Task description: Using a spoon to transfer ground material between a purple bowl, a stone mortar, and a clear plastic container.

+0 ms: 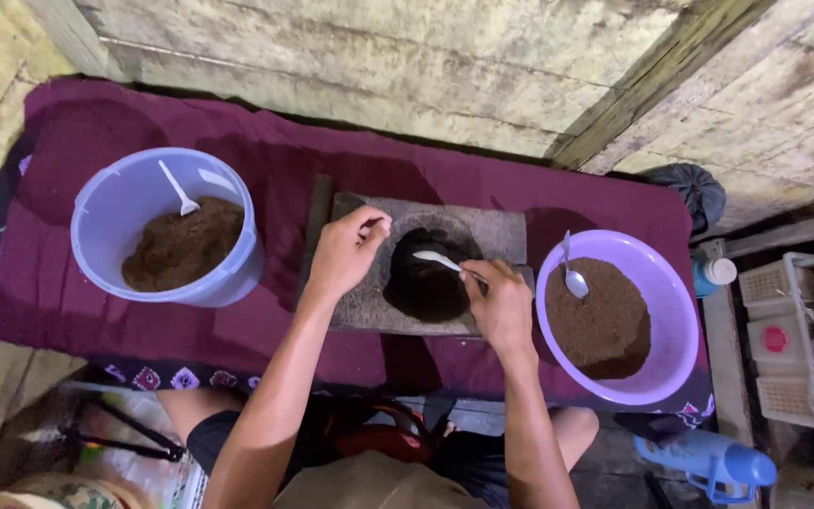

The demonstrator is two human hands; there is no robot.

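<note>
Scooping, seemingly, white spoon [437,259] over dish [426,278]

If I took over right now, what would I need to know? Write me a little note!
Left hand: grip shut on the rim of the dark pot, steadying it on the grey slab.
Right hand: grip shut on a white spoon, its bowl over the pot.
Brown soil: some in the blue bucket on the left, with a white spoon in it; more in the purple basin on the right, with a metal spoon.
Done: the pot looks partly filled.
Left: how much more it needs I cannot tell.
</note>
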